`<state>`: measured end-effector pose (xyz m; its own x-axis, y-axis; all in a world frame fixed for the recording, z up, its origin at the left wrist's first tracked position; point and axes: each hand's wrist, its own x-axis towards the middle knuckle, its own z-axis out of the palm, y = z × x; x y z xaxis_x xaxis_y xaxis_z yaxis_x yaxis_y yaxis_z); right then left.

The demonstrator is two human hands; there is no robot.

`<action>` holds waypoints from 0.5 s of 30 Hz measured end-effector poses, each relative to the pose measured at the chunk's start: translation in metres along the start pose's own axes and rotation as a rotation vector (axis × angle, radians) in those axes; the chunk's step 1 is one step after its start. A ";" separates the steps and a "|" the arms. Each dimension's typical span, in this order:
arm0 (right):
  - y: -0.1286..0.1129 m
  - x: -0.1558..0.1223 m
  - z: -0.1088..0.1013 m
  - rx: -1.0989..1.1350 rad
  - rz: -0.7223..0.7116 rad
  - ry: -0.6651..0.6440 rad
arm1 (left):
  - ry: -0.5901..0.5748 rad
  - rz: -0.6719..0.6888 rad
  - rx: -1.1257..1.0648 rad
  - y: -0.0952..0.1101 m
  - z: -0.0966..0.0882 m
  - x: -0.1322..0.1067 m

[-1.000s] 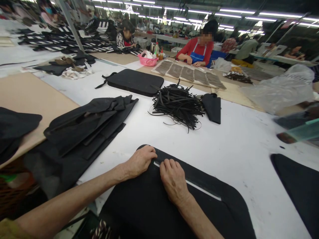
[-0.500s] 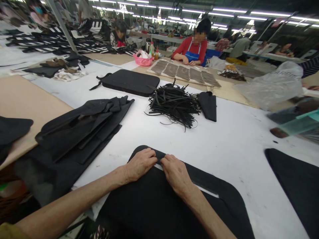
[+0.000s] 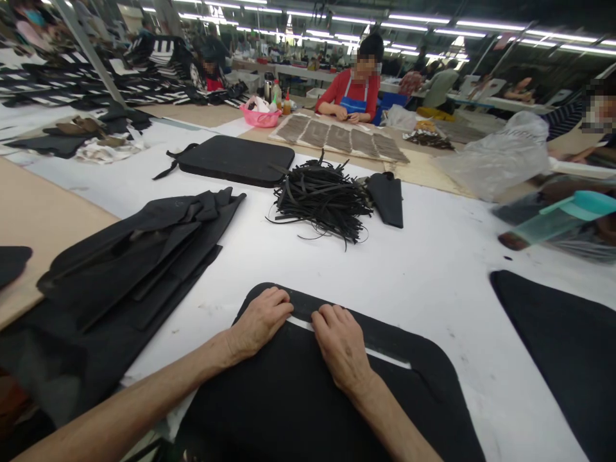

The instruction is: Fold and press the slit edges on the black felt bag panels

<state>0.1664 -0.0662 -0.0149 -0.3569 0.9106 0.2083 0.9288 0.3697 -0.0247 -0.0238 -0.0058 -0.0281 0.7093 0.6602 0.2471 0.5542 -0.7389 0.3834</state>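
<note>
A large black panel (image 3: 289,398) with rounded corners lies in front of me, with a black border band (image 3: 394,337) along its far edge. Between band and panel shows a narrow white strip (image 3: 387,358), partly hidden by my hands. My left hand (image 3: 262,319) is closed, its curled fingertips pressed on the band near the far left corner. Close by on the right, my right hand (image 3: 339,343) has its fingers bent together on the same band. A short length of white strip shows between the two hands.
Folded black fabric (image 3: 139,256) lies at left. Beyond the panel are a heap of black strips (image 3: 322,199), a padded black piece (image 3: 235,159) and a small folded black piece (image 3: 386,199). At right are another black panel (image 3: 553,340) and a teal-lidded bottle (image 3: 553,221). A co-worker (image 3: 353,90) sits opposite.
My hands have moved slightly apart along the band, so more white strip shows between them. The view has turned a little to the right.
</note>
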 end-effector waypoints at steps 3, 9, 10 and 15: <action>0.007 -0.012 -0.003 0.029 0.051 -0.015 | 0.002 -0.015 -0.031 0.000 0.000 -0.001; 0.024 -0.036 -0.006 0.205 0.235 0.018 | -0.032 -0.002 -0.016 0.001 -0.002 0.002; 0.026 -0.039 -0.006 0.210 0.246 0.025 | -0.039 0.005 -0.001 0.001 -0.003 0.003; 0.032 -0.045 -0.006 0.222 0.311 0.030 | -0.039 -0.008 -0.014 0.003 -0.005 0.007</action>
<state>0.2128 -0.0968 -0.0190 -0.0549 0.9810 0.1862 0.9469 0.1103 -0.3020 -0.0198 -0.0026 -0.0209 0.7215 0.6601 0.2092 0.5541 -0.7315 0.3973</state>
